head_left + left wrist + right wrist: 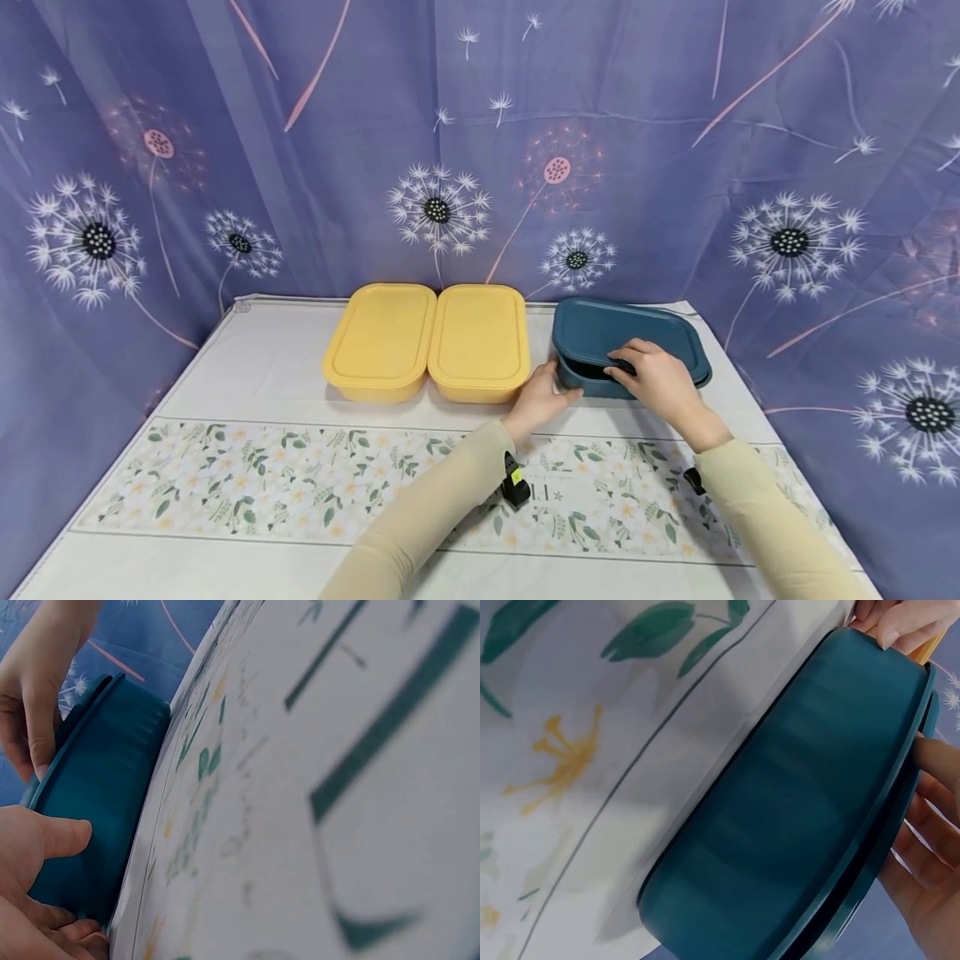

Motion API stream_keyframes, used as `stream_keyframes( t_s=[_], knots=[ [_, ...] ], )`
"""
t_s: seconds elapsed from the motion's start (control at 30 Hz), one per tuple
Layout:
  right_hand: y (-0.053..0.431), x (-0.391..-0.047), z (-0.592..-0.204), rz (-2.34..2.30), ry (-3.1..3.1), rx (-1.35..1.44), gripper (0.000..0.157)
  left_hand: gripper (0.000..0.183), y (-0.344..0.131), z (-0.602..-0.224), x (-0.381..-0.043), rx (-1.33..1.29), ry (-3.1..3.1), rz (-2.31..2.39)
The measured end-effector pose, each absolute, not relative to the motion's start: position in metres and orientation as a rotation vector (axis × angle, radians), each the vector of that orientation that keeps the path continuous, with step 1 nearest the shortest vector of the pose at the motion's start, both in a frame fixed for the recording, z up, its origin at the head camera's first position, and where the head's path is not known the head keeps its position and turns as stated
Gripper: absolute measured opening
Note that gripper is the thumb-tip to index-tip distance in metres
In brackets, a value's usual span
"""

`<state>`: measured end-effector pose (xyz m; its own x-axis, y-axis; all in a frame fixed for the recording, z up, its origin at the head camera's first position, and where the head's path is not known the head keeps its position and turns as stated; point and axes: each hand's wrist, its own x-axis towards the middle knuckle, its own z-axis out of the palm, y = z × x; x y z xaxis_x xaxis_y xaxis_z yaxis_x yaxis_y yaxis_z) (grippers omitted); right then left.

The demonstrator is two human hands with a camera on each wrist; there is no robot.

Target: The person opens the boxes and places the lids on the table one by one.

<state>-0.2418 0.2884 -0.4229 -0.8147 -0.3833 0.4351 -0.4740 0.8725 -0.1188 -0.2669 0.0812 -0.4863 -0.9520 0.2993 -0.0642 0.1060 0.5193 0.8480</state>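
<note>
While the right hand (663,385) pinches the raised front edge of a dark blue lid (630,327), the left hand (542,400) grips its box (600,387) around the left front corner, at the tabletop's (262,358) right, beside two lidded yellow boxes (386,333), before a purple dandelion-print curtain (330,183).

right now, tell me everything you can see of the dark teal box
The dark teal box is a low, rounded-corner rectangle, smooth and plastic-looking, with a matching lid. It sits upright on the white cloth, right of a yellow box. The lid lies over it, raised at the front, leaving a gap; the inside looks dark. The left hand grips the box's left end, thumb on the front wall; the right hand holds the lid's front edge.
</note>
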Motion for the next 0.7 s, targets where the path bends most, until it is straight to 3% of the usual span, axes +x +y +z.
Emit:
stream_keyframes(
  t_s=[0.7],
  knots=[
    [0.299,-0.26,-0.43,0.333,-2.696,0.585,0.026,0.08,0.08,-0.486,-0.267,0.38,2.563,1.38]
  ],
)
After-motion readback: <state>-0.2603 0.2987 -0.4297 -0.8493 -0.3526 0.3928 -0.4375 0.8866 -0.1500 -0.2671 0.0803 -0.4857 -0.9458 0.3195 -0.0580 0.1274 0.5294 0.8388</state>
